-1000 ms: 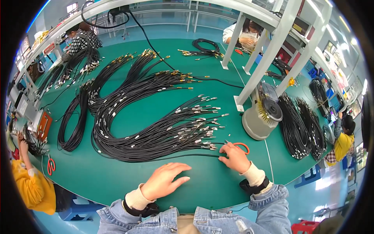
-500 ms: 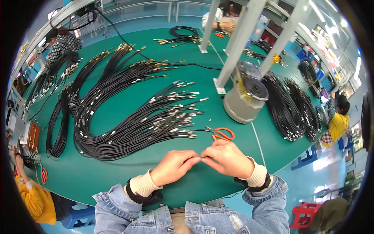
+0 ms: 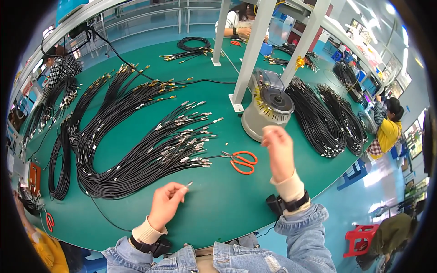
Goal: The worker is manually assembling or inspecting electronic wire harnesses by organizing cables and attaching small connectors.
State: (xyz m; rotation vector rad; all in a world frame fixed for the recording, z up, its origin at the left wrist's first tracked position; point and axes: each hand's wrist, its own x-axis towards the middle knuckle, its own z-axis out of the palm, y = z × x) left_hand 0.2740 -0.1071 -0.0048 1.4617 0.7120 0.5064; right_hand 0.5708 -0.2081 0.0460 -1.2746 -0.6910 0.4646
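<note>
Between the thumb and fingers of my left hand (image 3: 167, 202) is the end of a black cable, its small metal-coloured connector (image 3: 190, 184) sticking out past the fingertips. My right hand (image 3: 278, 150) is raised just in front of a round grey benchtop machine (image 3: 259, 122) with a dark disc on top and yellow strips along its edge. Its fingers are curled together, and whether they hold anything is hidden. Left of my hands lies a big bundle of black cables (image 3: 123, 168), silvery connectors fanned toward the middle. Orange-handled cutters (image 3: 244, 163) rest beside the connectors.
Grey metal posts (image 3: 255, 54) rise from the green table (image 3: 214, 227) behind the machine. More cable bundles (image 3: 314, 123) lie at the right, and a cable coil (image 3: 193, 44) at the back. Co-workers sit around the table, one in yellow (image 3: 390, 125) at the right.
My hands were together at the near middle and have parted. The left moved left and nearer me with the cable end; the right moved up toward the grey machine. The view has shifted.
</note>
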